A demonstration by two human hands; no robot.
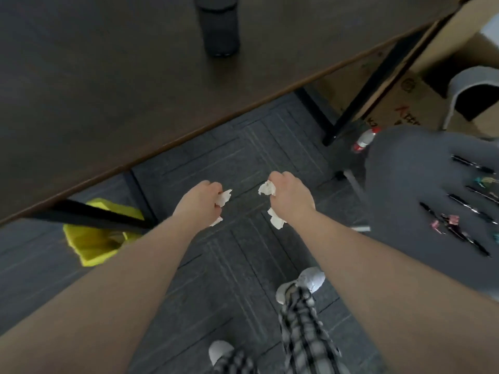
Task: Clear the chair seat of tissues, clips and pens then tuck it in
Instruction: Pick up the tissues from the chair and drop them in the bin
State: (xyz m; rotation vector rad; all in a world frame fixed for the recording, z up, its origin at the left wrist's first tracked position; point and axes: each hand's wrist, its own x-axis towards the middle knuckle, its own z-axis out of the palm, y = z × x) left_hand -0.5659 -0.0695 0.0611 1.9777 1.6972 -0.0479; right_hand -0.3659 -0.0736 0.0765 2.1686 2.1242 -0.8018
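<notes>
My left hand is closed around crumpled white tissue, held over the dark carpet. My right hand grips more white tissue, with a scrap hanging below the fist. Both hands are out in front of me, apart from each other. At the right stands the grey chair seat. On it lie several black pens and a few coloured clips.
A dark wooden desk spans the upper left, with a black cylinder on it. A yellow bin sits under the desk's edge at the left. A bottle and cardboard boxes stand by the black desk leg.
</notes>
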